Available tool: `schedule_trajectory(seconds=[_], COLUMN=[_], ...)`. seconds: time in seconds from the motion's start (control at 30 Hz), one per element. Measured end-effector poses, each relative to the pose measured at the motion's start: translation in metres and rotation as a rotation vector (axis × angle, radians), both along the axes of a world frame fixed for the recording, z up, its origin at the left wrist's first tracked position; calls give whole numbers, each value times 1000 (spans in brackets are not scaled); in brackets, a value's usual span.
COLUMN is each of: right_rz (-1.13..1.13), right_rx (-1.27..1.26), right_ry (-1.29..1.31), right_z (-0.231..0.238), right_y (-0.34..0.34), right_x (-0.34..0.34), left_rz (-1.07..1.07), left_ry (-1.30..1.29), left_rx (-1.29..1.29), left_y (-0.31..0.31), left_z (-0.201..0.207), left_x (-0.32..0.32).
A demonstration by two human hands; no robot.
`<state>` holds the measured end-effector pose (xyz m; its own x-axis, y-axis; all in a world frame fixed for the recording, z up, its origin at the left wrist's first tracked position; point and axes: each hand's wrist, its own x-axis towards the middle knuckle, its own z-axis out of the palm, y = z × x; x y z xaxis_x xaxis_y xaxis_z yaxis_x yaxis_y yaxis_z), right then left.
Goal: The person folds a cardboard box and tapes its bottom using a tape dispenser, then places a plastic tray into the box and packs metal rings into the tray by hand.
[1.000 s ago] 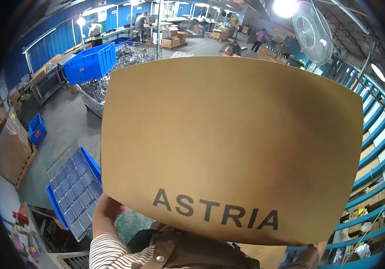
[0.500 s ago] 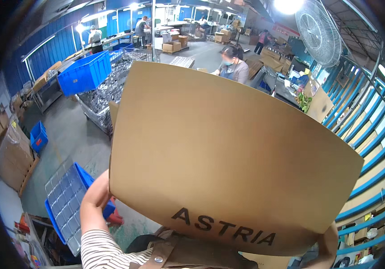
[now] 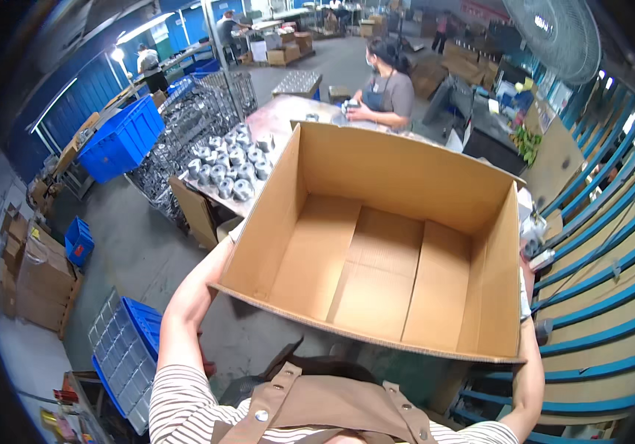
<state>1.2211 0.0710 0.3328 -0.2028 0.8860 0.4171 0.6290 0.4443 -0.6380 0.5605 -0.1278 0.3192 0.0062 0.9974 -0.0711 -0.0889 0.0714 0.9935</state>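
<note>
"Head view: what occupies the centre, and how is it held?"

"An open-topped cardboard box (image 3: 384, 251), its mouth facing up and toward the brown apron (image 3: 332, 403). In the picture it overlaps the near side of the tabletop (image 3: 277, 115); whether it touches that edge cannot be told. The left hand (image 3: 237, 231) and the right hand (image 3: 525, 296) grasp its left and right walls from outside, most of the fingers being hidden behind the board."

"How should it handle?"

"Probably light for its bulk, dry rather than slippery, stiff at the folded corners and softer mid-wall, where pressure may bow the board. Upper edges would likely crumple before anything broke. Best hold, by judgement: both side walls, low and close to the corners. The bottom panels meet along visible seams and may sag under load."

"And the contents, here and in other containers?"

"Only bare bottom panels show inside. Beyond, grey metal parts (image 3: 236, 159) stand clustered along the tabletop's left edge; a co-worker (image 3: 391, 92) at its far edge holds a grey piece (image 3: 350, 106). Farther left, a mesh cage (image 3: 247, 92) bears a dark, shiny heap (image 3: 184, 133); beside it a blue crate (image 3: 123, 139) tilts, its contents out of sight. On the floor (image 3: 136, 248) stands a small blue bin (image 3: 78, 240), its contents too small to tell. At lower left, a clear gridded tray (image 3: 119, 348) lies against a blue container (image 3: 142, 320)."
</note>
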Motion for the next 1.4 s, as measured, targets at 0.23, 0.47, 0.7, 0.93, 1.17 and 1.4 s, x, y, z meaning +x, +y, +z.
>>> schedule_trajectory(seconds=[0.23, 0.47, 0.7, 0.93, 1.17, 1.4], right_rz=[146, 340, 165, -88, -24, 22], right_rx=[-249, -521, -537, -62, 297, -730], right_ry=[10, 343, 320, -295, -706, -861], right_z=[9, -46, -55, 34, -68, -147], right_y=[22, 26, 15, -92, -98, 80], right_x=[-22, 43, 30, -216, -372, -403], left_rz=[23, 13, 112, 192, 44, 151], left_ry=[-168, 298, 884, 1075, 892, 651], left_rx=[-144, -161, -166, -54, -51, 25], left_y=[76, 162, 233, 262, 263, 263], left_z=[-18, -12, -57, -93, -73, -105], left_x=[8, 0, -72, -98, -105, -112])
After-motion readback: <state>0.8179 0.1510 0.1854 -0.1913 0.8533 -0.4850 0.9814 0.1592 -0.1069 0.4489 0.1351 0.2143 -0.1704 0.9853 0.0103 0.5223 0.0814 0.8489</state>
